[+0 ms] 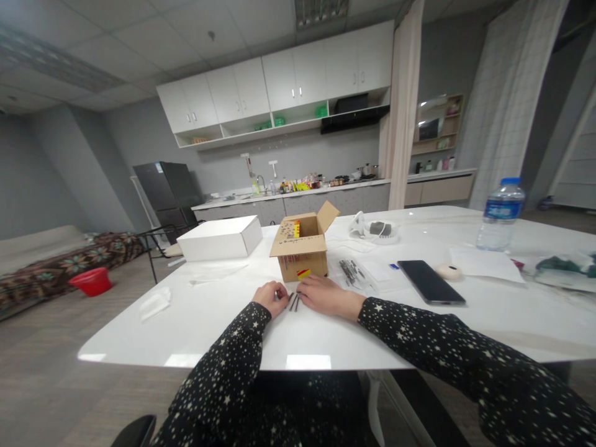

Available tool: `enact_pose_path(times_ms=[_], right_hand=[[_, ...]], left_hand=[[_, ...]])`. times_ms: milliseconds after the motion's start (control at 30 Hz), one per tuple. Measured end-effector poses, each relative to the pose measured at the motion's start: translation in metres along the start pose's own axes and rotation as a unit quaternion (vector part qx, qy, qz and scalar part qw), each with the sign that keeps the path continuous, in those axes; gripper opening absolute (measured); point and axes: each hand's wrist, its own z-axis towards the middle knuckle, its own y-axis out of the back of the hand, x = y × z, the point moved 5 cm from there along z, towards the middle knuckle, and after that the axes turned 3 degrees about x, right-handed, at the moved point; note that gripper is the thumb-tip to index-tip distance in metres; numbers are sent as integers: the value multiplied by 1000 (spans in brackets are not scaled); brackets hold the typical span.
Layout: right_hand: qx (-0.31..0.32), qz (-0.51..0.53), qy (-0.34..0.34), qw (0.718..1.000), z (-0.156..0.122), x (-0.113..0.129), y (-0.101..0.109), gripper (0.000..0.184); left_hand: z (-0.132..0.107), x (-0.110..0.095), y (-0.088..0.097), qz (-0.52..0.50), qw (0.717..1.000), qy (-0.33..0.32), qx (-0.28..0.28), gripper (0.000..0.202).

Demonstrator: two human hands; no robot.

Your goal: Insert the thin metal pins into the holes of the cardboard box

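Observation:
Both my hands rest on the white table point(326, 338) just in front of a small open cardboard box point(302, 248). My left hand point(270, 297) is curled, its fingertips pinched at the top of a few thin dark sticks point(294, 302) lying on the table. My right hand point(328, 295) lies beside the same sticks with its fingers bent down onto them. A clear bag with more thin dark pieces point(352, 272) lies to the right of the box.
A white closed box point(220, 238) stands at the back left, a dark phone point(431, 281) and a water bottle point(500, 214) to the right. Paper sheets, a small round object and a plastic bag lie at the right. A kitchen counter runs behind.

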Motion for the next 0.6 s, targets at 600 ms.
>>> enact_pose_path(times_ms=[600], right_hand=[[6, 0, -6, 1000, 0, 0, 0, 22]], left_hand=[[2, 10, -2, 58, 998, 24, 13, 13]])
